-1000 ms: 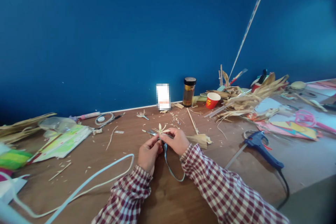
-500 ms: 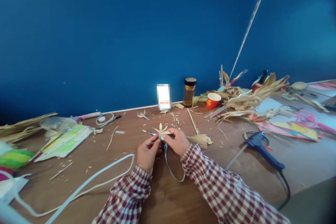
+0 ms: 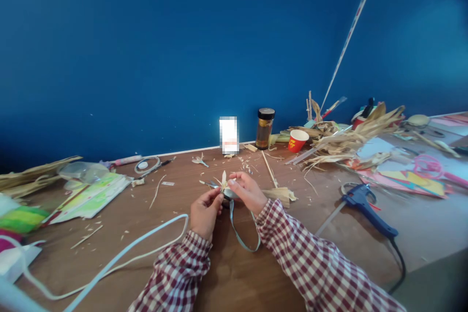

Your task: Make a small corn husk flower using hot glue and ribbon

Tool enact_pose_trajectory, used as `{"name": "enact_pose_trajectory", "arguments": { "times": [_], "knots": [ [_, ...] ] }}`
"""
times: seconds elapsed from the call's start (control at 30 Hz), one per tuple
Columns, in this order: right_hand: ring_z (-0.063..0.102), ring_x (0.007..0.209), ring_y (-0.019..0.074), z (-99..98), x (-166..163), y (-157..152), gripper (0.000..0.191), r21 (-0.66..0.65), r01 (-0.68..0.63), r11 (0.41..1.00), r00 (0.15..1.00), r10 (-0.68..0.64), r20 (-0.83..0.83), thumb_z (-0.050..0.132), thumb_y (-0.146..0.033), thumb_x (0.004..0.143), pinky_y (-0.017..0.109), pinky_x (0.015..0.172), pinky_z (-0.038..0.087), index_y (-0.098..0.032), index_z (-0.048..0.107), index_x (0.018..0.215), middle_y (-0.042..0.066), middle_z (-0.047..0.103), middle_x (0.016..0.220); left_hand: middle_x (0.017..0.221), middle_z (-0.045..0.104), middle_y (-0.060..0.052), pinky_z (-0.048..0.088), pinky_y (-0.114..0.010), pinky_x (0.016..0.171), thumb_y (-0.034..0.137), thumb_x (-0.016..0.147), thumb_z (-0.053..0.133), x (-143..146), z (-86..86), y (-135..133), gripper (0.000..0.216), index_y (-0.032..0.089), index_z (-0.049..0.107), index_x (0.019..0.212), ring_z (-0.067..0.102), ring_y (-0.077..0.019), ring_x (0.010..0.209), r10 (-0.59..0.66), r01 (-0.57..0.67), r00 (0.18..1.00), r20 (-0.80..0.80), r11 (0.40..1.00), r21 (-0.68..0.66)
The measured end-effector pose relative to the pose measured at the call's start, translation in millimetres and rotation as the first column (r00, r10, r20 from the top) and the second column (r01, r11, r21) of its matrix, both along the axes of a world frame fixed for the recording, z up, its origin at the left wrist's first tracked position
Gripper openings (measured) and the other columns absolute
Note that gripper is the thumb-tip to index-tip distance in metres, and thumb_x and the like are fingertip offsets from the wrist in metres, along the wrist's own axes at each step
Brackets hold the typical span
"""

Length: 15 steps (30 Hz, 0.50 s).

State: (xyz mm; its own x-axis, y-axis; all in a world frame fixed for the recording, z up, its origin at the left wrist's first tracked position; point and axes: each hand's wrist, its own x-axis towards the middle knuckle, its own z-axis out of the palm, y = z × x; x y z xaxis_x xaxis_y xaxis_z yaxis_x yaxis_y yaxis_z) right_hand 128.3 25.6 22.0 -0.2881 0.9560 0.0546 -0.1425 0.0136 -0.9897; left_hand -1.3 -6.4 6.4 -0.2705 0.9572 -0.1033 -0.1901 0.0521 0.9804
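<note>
Pinched between the fingertips of my left hand (image 3: 205,213) is the base of a small pale flower (image 3: 224,178), whose narrow petals look cut from dried corn husk. My right hand (image 3: 249,194) has thumb and fingers closed at the flower's right side, covering its petals there. Just under the right thumb shows a rounded, pale blue-white piece (image 3: 230,194); I cannot make out what it is. From it a light blue ribbon (image 3: 239,239) hangs in a loop over the table. A slim pointed tool (image 3: 207,184) lies behind the flower, partly hidden.
A blue glue gun (image 3: 365,204) with its cord lies at right. Behind are a red paper cup (image 3: 299,141), a dark-lidded jar (image 3: 263,131) and piled husks (image 3: 340,139). White cable (image 3: 146,234) crosses the left. Another husk flower (image 3: 200,160) lies near the wall.
My right hand has shifted slightly up and turned, its fingers now over the flower's right-hand petals. More of the pale piece below shows. My left hand stays nearly still.
</note>
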Motion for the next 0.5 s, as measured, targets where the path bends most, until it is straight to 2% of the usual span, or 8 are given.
{"name": "enact_pose_trajectory", "arguments": {
  "times": [0.1,0.2,0.4,0.5],
  "knots": [
    [0.056,0.059,0.0107,-2.5,0.8,2.2,0.034,0.042,0.035,0.999,0.999,-0.036,0.039,0.060,-0.039,0.074,0.022,0.055,0.043,-0.018,0.047,0.098,-0.001,0.060,0.068,0.054,0.060,0.002,0.037,-0.019,0.042,0.030,0.054,0.073,1.3,-0.9,-0.7,0.043,0.009,0.066,0.091,0.045,-0.0062,0.044,-0.022,0.022,0.999,-0.034,1.000,-0.004],
    [0.058,0.064,0.0117,-2.9,2.2,2.2,0.032,0.080,0.077,0.994,0.991,-0.084,0.101,0.061,-0.035,0.072,0.024,0.060,0.046,-0.017,0.050,0.097,0.002,0.061,0.076,0.054,0.060,0.002,0.037,-0.018,0.041,0.028,0.056,0.072,2.1,-1.4,-1.2,0.041,0.009,0.066,0.091,0.044,-0.0062,0.043,-0.043,0.044,0.998,-0.049,0.999,0.006],
    [0.061,0.077,0.0145,2.5,6.1,-2.3,0.057,0.195,-0.048,0.980,0.985,0.013,0.174,0.069,-0.027,0.064,0.029,0.072,0.049,-0.020,0.043,0.114,0.004,0.059,0.094,0.051,0.058,0.003,0.037,-0.018,0.041,0.029,0.058,0.070,0.7,-2.2,-0.1,0.041,0.009,0.066,0.093,0.045,-0.0065,0.043,-0.030,0.031,0.996,-0.083,0.999,0.016],
    [0.062,0.076,0.0144,2.3,6.6,-2.8,0.049,0.270,-0.027,0.963,0.969,-0.041,0.245,0.064,-0.022,0.068,0.029,0.072,0.049,-0.021,0.046,0.113,0.004,0.059,0.094,0.048,0.056,0.004,0.035,-0.017,0.040,0.030,0.059,0.069,0.9,-3.5,-0.1,0.040,0.008,0.066,0.093,0.043,-0.0061,0.042,-0.039,0.041,0.996,-0.082,0.999,0.025]
  ]
}}
